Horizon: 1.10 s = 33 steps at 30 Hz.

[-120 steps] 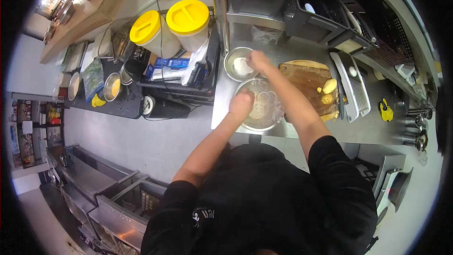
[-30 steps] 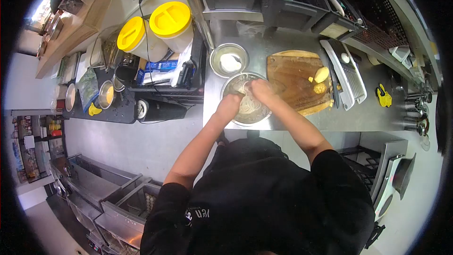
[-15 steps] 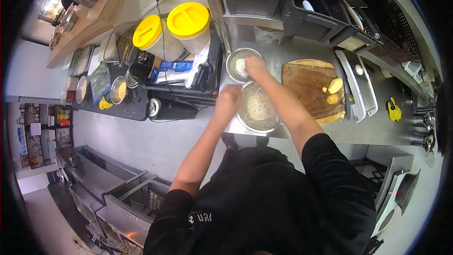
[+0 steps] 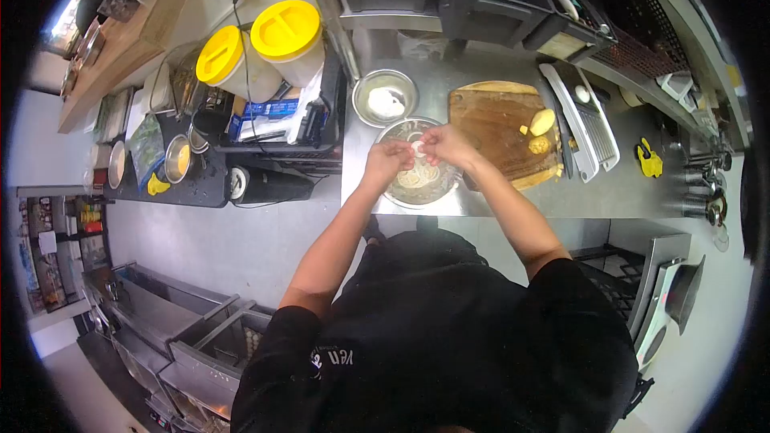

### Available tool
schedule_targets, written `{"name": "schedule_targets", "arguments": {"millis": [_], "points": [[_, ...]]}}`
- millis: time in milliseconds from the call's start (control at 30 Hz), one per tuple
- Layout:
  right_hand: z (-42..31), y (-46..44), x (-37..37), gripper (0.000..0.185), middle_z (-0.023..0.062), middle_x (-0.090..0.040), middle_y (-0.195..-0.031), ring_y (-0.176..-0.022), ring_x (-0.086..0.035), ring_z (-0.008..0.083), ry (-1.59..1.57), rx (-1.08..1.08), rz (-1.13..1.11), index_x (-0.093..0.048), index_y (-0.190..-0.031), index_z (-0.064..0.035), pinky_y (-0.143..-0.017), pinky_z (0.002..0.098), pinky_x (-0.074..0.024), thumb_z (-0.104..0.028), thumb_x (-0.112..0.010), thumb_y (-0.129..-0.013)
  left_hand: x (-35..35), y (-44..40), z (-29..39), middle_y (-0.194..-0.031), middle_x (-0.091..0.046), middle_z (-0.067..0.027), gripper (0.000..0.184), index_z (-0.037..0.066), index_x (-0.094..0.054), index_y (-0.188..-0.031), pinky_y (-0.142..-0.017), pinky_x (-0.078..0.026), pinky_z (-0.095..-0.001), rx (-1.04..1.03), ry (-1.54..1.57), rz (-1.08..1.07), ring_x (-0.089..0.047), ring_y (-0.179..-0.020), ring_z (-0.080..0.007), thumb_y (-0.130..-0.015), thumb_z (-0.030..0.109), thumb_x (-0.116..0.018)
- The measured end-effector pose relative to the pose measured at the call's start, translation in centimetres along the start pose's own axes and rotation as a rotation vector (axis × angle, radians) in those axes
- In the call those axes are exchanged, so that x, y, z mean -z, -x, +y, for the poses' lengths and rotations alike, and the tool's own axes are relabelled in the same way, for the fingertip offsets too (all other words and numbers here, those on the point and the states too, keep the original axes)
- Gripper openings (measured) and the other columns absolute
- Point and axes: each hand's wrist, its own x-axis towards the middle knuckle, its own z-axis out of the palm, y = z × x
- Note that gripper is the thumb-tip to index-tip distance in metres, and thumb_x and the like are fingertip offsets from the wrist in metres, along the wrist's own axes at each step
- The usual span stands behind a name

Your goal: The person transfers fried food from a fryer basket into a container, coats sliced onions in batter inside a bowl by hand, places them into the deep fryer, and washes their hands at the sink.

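Observation:
Over a metal mixing bowl [image 4: 443,184], my left hand [image 4: 389,162] and my right hand [image 4: 449,147] meet, fingertips pinched together. Between them is a pale onion slice [image 4: 418,147], partly covered by the fingers. More thin onion rings [image 4: 415,177] lie in the bowl beneath. Just behind it stands a smaller metal bowl [image 4: 362,110] holding a white heap [image 4: 386,102], whose kind I cannot make out. To the right, a wooden cutting board [image 4: 489,128] carries a peeled yellow potato [image 4: 543,121] and a cut piece [image 4: 539,145].
A knife [image 4: 568,159] and a white mandoline slicer [image 4: 579,122] lie right of the board. Grey crates [image 4: 496,20] line the back. At left stand two yellow-lidded tubs [image 4: 286,30] on a cluttered black cart. A yellow-and-black item [image 4: 649,159] lies far right.
My right hand has come out of the smaller bowl and over the larger one, meeting my left hand. An onion slice now shows between them. The camera view has shifted slightly.

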Motion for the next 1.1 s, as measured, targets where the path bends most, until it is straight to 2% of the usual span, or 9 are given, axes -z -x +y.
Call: {"name": "schedule_targets", "arguments": {"millis": [267,733,833,900,967,1000,1033,1067,1100], "points": [[1.2,1.1,0.5,0.018,0.0112,-0.061,-0.062,-0.049,-0.061,0.0156,0.124,-0.03,0.098,-0.06,-0.091,0.0057,-0.044,0.0284,-0.0508,-0.006,-0.064,-0.077,-1.7,-1.4,-1.9,-0.073,-0.064,-0.0101,0.014,-0.003,-0.063,-0.087,-0.053,-0.054,-0.0247,-0.06,-0.27,0.057,-0.061,-0.06,-0.0134,-0.076,0.005,-0.064],[0.1,2.0,-0.1,0.017,0.0094,-0.06,-0.057,-0.045,-0.058,0.0145,0.28,-0.078,0.098,-0.064,-0.084,0.0028,-0.041,0.0278,-0.0469,-0.012,-0.069,-0.077,-1.4,-1.5,-1.5,-0.076,-0.062,-0.0085,0.016,-0.004,-0.061,-0.092,-0.054,-0.054,-0.025,0.028,-0.304,-0.006,-0.061,-0.062,-0.013,-0.078,0.004,-0.064],[0.1,2.2,0.1,0.019,0.0128,-0.062,-0.062,-0.055,-0.063,0.0188,0.349,-0.133,0.072,-0.064,-0.083,0.0019,-0.049,0.0314,-0.0509,-0.014,-0.07,-0.075,-1.2,-1.6,-1.7,-0.075,-0.062,-0.0082,0.016,-0.005,-0.061,-0.091,-0.054,-0.054,-0.0248,0.016,-0.367,-0.02,-0.06,-0.061,-0.0129,-0.079,0.005,-0.063],[1.4,1.8,1.3,0.026,0.0151,-0.063,-0.064,-0.068,-0.065,0.0294,0.833,0.266,0.209,-0.064,-0.08,0.0011,-0.064,0.0359,-0.0528,-0.023,-0.069,-0.074,-0.8,-1.7,-1.8,-0.075,-0.062,-0.0082,0.016,-0.005,-0.061,-0.091,-0.053,-0.054,-0.0247,0.025,-0.367,-0.027,-0.06,-0.061,-0.0128,-0.079,0.006,-0.062],[0.7,1.7,1.9,0.029,0.0169,-0.063,-0.071,-0.074,-0.063,0.0332,0.901,0.199,0.266,-0.062,-0.084,0.0009,-0.068,0.0382,-0.052,-0.025,-0.069,-0.073,-0.7,-1.3,-1.7,-0.073,-0.065,-0.0122,0.013,-0.002,-0.066,-0.085,-0.054,-0.055,-0.0298,-0.013,-0.477,0.082,-0.064,-0.06,-0.0205,-0.074,0.005,-0.061],[0.5,1.8,2.2,0.033,0.0186,-0.063,-0.079,-0.081,-0.062,0.037,0.967,0.132,0.328,-0.06,-0.089,0.0008,-0.073,0.0405,-0.0512,-0.026,-0.069,-0.072,-0.5,-1.1,-1.6,-0.073,-0.065,-0.0122,0.013,-0.002,-0.066,-0.085,-0.054,-0.055,-0.0298,-0.012,-0.477,0.081,-0.064,-0.06,-0.0205,-0.074,0.005,-0.061],[0.1,2.2,2.0,0.033,0.0186,-0.063,-0.079,-0.081,-0.062,0.037,0.967,0.13,0.331,-0.06,-0.089,0.0008,-0.073,0.0405,-0.0512,-0.026,-0.069,-0.072,-0.4,-0.6,-1.1,-0.074,-0.065,-0.0157,0.014,-0.001,-0.066,-0.084,-0.059,-0.054,-0.0335,-0.087,-0.653,0.096,-0.064,-0.063,-0.0263,-0.074,0.006,-0.059],[-0.3,2.8,1.4,0.028,0.0173,-0.061,-0.084,-0.08,-0.062,0.0347,1.065,0.266,0.457,-0.057,-0.092,-0.0005,-0.072,0.0387,-0.0517,-0.021,-0.064,-0.075,-0.4,-0.4,-0.7,-0.075,-0.064,-0.0191,0.015,0.0,-0.067,-0.083,-0.064,-0.054,-0.0371,-0.164,-0.829,0.11,-0.064,-0.066,-0.0321,-0.074,0.007,-0.058],[-0.6,3.0,1.0,0.024,0.016,-0.06,-0.089,-0.08,-0.062,0.0325,1.158,0.406,0.583,-0.055,-0.096,-0.0017,-0.071,0.037,-0.0522,-0.016,-0.058,-0.078,-0.4,-0.4,-0.6,-0.075,-0.064,-0.0191,0.015,0.0,-0.067,-0.083,-0.064,-0.054,-0.0371,-0.166,-0.83,0.109,-0.064,-0.066,-0.0321,-0.074,0.007,-0.058]]}}
